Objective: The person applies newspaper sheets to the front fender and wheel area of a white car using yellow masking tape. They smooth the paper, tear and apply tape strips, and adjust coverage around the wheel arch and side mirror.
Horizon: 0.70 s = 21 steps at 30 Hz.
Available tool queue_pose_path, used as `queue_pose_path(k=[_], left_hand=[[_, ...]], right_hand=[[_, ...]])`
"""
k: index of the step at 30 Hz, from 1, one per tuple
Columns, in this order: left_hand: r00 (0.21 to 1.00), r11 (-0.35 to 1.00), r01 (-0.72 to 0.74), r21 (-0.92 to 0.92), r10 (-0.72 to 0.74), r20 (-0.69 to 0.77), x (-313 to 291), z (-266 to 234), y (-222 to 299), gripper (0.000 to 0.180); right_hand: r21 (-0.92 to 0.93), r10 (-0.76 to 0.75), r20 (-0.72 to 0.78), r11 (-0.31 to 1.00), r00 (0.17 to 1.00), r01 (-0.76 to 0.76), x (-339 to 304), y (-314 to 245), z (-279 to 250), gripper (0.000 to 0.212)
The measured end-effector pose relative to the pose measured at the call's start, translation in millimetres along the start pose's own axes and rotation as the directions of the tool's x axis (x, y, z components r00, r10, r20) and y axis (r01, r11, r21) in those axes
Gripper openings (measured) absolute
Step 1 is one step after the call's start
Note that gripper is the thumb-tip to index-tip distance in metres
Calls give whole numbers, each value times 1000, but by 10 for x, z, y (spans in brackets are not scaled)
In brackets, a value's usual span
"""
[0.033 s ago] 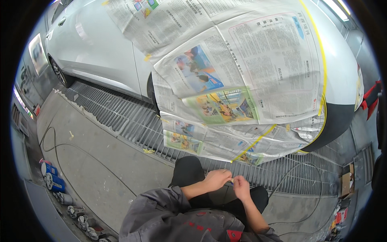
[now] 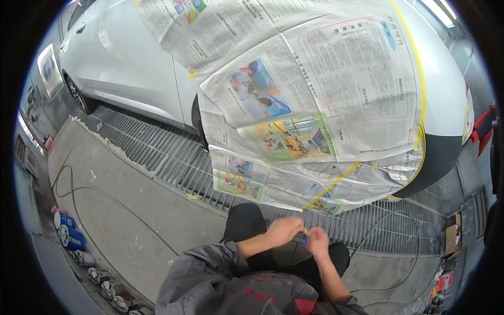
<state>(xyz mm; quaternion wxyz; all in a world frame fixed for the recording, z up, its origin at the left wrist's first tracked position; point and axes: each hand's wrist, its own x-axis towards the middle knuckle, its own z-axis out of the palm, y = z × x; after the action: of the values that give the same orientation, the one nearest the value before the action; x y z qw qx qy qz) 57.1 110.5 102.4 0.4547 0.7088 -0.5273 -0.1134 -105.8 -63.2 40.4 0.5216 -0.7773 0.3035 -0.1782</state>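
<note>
Close together above my knees, my left hand (image 2: 285, 232) and my right hand (image 2: 317, 242) both have their fingers closed. A small yellow-and-blue thing (image 2: 305, 237) is pinched between them; its kind is too small to make out. Beyond my hands stands a white car (image 2: 128, 58). Newspaper sheets (image 2: 357, 100) cover the end of it nearest me. Yellow masking tape (image 2: 421, 79) runs down the right edge of the paper, and another yellow strip (image 2: 336, 184) slants across the lower sheet. The paper hangs a little way beyond my fingers, apart from them.
Metal floor grating (image 2: 147, 139) runs alongside and under the car. A thin hose (image 2: 121, 202) trails over the grey floor at left. Blue cans (image 2: 72, 237) and several spray guns (image 2: 107, 287) line the left wall. At right stands a cardboard box (image 2: 452, 236).
My hands have shifted slightly to the right. The blue part of the small thing between them shows more clearly now. Car and paper have not moved.
</note>
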Motion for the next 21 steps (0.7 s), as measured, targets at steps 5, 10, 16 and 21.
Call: queue_pose_path(k=[5,10,16,21], left_hand=[[663,784,-69,-617,-427,-616,863,-1509,-665,16],[515,555,-272,-786,-606,-606,1060,-2327,-1081,20],[468,607,-203,-768,-629,-621,1213,-2424,-1130,29],[436,712,-90,-696,-601,-670,1249,-2486,-1222,36]], right_hand=[[410,317,-190,885,929,-218,29,40,-541,19],[389,319,-93,884,943,-260,-266,254,-501,18],[395,358,24,854,933,-338,-305,203,-356,18],[361,387,46,853,921,-376,-346,159,-341,20]])
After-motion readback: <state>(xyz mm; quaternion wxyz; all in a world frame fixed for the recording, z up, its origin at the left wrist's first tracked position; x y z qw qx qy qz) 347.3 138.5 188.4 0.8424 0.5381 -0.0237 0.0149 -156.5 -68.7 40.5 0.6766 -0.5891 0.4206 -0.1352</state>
